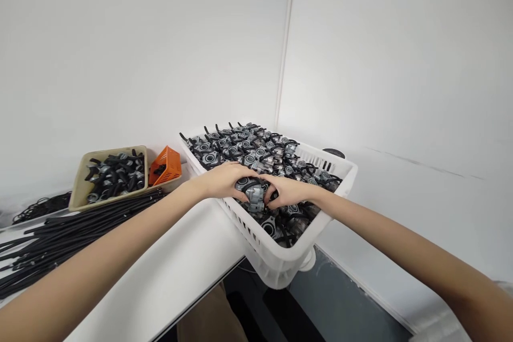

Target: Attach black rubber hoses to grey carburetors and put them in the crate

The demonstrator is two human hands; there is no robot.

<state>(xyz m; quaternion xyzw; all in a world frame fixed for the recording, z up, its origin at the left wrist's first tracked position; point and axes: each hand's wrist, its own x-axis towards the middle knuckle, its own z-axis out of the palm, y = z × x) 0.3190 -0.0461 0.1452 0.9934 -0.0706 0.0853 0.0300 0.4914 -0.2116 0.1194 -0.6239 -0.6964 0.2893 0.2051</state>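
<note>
A grey metal part [255, 193] with a black hose looped on it sits at the top of the heap inside the white slotted crate [276, 264], towards the crate's near-left wall. The left hand [224, 180] wraps over it from the left, fingers curled closed on the part, and the right hand [287, 192] grips it from the right, fingertips pressed against its lower edge. The crate is packed with many similar parts [256, 152] and overhangs the bench's [176, 272] near-right corner. Along the bench's left edge lies a bundle of black hoses [68, 235]; behind it stand a beige tray [78, 200] of more parts and a small orange basket [165, 166].
</note>
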